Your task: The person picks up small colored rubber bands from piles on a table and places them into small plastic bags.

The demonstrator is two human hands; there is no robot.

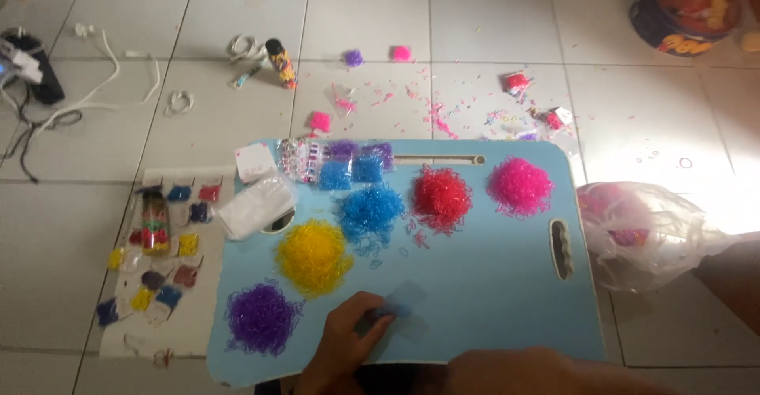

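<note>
While small filled packets [154, 272] lie in rows on the floor at left, the left hand [344, 343], its grip pinched on a clear little bag [404, 304] holding blue bands, rests on the blue worktop [491, 284]; a white plastic bag [649, 233] sits at right.

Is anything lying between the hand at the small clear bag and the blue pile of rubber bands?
Nothing bulky. The left hand holds the small clear bag; between it and the blue pile only a few loose bands lie on the blue tray.

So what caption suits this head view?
A hand holds a small clear plastic bag over a light-blue tray bearing piles of coloured elastic bands.
</note>
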